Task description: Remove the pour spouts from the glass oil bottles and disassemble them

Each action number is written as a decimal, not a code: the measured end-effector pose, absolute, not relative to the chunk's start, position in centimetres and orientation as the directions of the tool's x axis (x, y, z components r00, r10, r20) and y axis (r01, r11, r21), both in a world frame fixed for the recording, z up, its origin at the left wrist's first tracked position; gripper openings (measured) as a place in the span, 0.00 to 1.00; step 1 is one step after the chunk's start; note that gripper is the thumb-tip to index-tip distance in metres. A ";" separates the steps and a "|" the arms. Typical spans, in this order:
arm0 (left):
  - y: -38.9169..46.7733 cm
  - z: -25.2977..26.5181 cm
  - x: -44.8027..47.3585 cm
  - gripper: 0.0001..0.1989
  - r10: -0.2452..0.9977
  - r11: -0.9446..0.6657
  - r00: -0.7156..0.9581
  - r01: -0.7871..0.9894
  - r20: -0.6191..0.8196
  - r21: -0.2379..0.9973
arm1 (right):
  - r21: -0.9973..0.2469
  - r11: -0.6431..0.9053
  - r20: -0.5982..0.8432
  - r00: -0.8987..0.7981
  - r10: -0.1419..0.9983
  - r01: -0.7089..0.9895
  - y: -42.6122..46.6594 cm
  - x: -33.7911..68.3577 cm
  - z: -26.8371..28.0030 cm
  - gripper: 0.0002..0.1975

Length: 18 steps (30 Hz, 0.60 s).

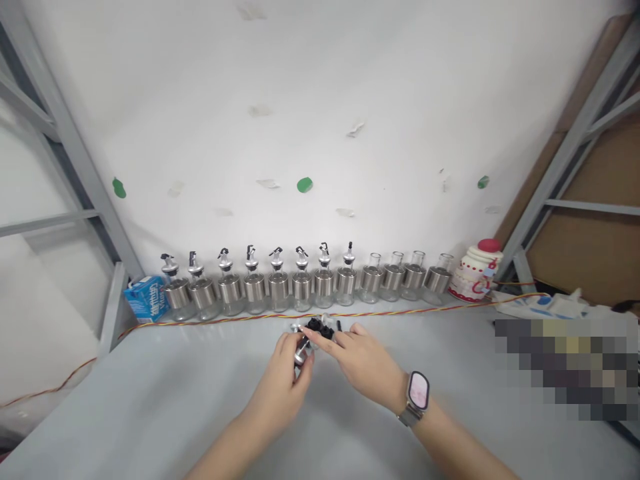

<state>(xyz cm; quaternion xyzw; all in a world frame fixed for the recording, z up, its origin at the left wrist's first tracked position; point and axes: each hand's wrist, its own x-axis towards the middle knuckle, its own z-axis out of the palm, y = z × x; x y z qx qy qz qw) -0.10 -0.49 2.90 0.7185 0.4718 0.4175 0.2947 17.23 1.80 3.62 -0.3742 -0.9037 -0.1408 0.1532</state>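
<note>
Pour spouts (pixel 327 332) before glass bottles (pixel 302 287)
Left hand (pixel 286 375) grips one silver pour spout (pixel 300 357); right hand (pixel 367 365), index finger extended, is close beside, its hold unclear.

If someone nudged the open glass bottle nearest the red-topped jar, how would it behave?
The open glass bottle would probably stay stiff but might crack if knocked over, since its clear neck looks like glass. Its smooth, shiny metal sleeve may feel slippery. Being round, it could roll once tipped.
</note>
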 end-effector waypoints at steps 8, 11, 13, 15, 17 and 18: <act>-0.7 3.2 -0.3 0.10 0.917 -0.398 0.199 0.464 0.345 0.791 | -0.648 0.573 0.180 -0.630 0.756 0.502 1.4 16.6 2.6 0.30; -0.7 3.2 -0.3 0.09 0.916 -0.401 0.200 0.471 0.347 0.786 | -0.713 0.524 0.151 -0.628 0.763 0.466 1.5 16.4 2.3 0.30; -0.6 3.2 -0.3 0.08 0.915 -0.404 0.202 0.476 0.350 0.781 | -0.651 0.557 0.183 -0.606 0.774 0.515 1.5 16.4 2.4 0.29; -0.5 3.2 -0.3 0.08 0.915 -0.403 0.200 0.474 0.350 0.783 | -0.562 0.596 0.227 -0.586 0.778 0.573 1.3 16.4 2.6 0.28; -0.6 3.2 -0.3 0.08 0.918 -0.397 0.200 0.465 0.343 0.792 | -0.486 0.629 0.260 -0.587 0.767 0.607 1.1 16.4 2.9 0.29; -0.6 3.3 -0.2 0.08 0.920 -0.392 0.202 0.458 0.336 0.798 | -0.465 0.642 0.267 -0.594 0.758 0.610 1.1 16.5 3.0 0.29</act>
